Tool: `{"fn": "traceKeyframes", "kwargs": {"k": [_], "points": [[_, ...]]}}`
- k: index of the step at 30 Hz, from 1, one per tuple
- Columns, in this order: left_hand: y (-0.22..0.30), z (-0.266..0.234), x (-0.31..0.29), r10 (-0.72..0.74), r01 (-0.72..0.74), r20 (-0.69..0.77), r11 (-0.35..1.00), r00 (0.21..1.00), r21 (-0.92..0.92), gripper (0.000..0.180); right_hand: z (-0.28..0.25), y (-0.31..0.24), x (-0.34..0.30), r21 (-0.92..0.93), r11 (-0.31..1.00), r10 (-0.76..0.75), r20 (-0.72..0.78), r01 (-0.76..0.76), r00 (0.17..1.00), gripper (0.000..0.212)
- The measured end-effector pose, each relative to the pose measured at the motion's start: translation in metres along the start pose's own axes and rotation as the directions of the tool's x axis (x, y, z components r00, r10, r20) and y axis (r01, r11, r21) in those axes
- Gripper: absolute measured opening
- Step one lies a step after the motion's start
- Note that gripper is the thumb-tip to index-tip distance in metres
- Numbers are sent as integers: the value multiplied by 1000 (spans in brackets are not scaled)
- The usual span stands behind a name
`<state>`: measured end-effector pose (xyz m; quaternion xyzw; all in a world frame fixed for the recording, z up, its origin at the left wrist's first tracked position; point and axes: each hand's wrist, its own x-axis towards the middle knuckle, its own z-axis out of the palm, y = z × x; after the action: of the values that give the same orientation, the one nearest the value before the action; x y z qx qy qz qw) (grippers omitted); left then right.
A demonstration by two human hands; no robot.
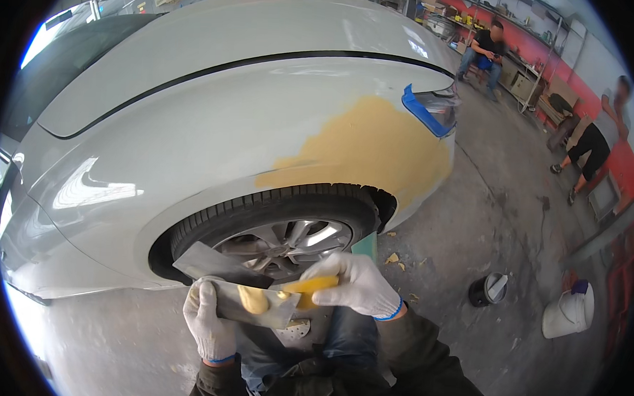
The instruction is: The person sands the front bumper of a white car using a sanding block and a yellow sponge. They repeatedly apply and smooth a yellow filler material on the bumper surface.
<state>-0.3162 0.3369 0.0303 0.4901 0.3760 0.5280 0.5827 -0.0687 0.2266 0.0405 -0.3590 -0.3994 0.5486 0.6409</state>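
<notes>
My left hand [209, 324], in a white knit glove, grips a grey metal mixing board [221, 279] smeared with yellow body filler [254, 300]. My right hand [359, 285], also gloved, holds a yellow-handled spreader [312, 288] whose blade rests on the board next to the filler. Both hands hover in front of a car wheel [287, 243]. Above it, the pale grey fender [192, 150] carries a large tan filler patch [365, 150]. Blue masking tape [423, 112] edges the headlight.
A small black tin with an open lid [488, 289] and a white plastic tub [569, 312] stand on the concrete floor at right. Filler scraps [393, 259] lie by the tyre. A person sits at the back [487, 51]; another stands bent at right [595, 136].
</notes>
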Motion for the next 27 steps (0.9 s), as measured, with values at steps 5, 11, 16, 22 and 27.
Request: {"fn": "traceKeyframes", "kwargs": {"k": [5, 11, 16, 22, 27], "points": [[3, -15, 4, 11, -11, -3, 1000, 1000, 7, 33, -17, -26, -6, -575, 803, -145, -442, -155, 885, 23], [4, -7, -5, -3, 4, -34, 1000, 999, 18, 29, -52, -109, 52, -998, 53, -861, -56, -20, 505, 20], [7, -1, -5, 12, -12, -13, 999, 1000, 37, 30, -41, -118, 88, -986, -161, -859, 119, -43, 498, 20], [6, -6, -5, 31, -29, -14, 993, 999, 114, 29, 1, -87, 73, -983, 26, -795, 89, 180, 600, 21], [16, -9, -7, 58, -54, -13, 977, 998, 208, 31, -77, -144, 80, -974, 223, -829, -216, -49, 515, 22]]}}
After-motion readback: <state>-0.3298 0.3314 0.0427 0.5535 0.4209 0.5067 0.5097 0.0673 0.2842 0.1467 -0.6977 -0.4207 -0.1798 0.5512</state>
